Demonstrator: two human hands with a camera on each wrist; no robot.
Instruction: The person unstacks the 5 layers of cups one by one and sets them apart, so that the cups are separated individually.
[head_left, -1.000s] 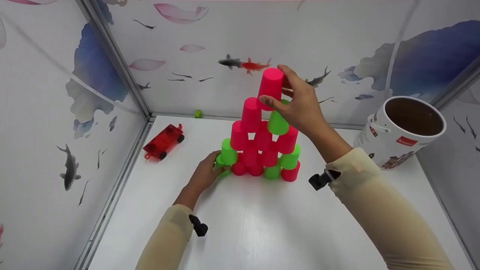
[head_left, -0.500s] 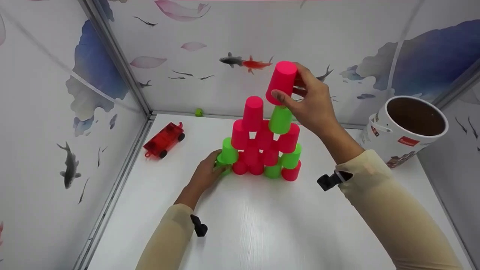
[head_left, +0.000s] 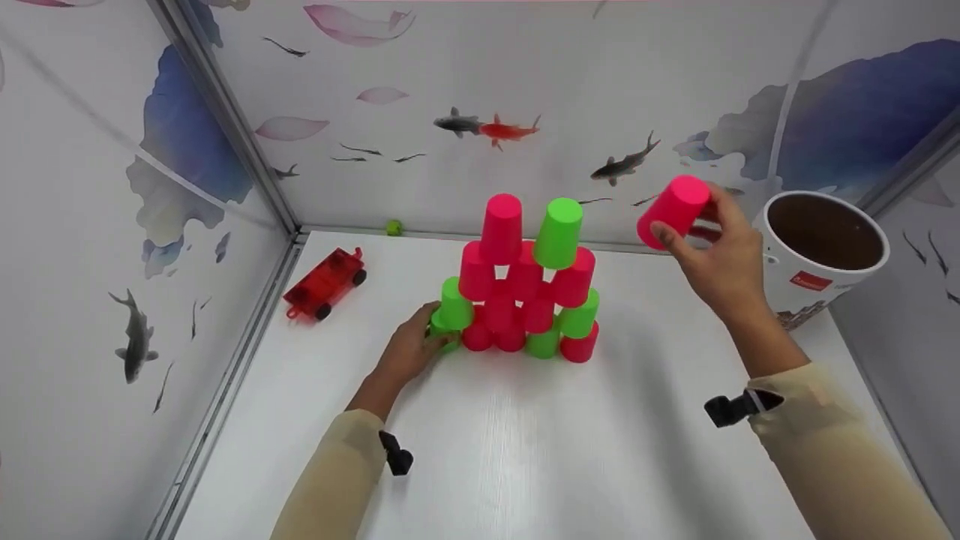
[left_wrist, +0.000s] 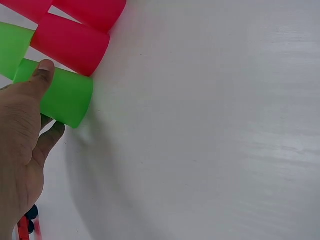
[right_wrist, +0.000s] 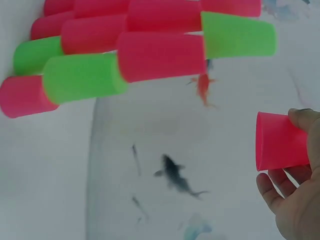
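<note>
Upside-down pink and green cups form a stepped tower [head_left: 501, 231], with one pink and one green cup [head_left: 559, 234] on its top level. My left hand [head_left: 409, 346] grips the green cup [left_wrist: 70, 95] at the tower's bottom left corner, thumb on one side and fingers on the other. Off to the right of the tower, my right hand [head_left: 726, 262] holds a pink cup [head_left: 679, 208] in the air, tilted, its closed end up. In the right wrist view, this pink cup [right_wrist: 281, 141] is pinched between thumb and fingers, apart from the stack.
A white printed bucket [head_left: 814, 289] stands at the right, just behind my right hand. A red toy vehicle [head_left: 326, 283] sits on the left of the white table [head_left: 480, 450]. A small green object [head_left: 394, 227] lies by the back wall. Printed panels enclose the table.
My right hand has carried the pink cup from above the tower's top level off to the right and lower, toward the bucket. The left hand has stayed at the bottom green cup.
</note>
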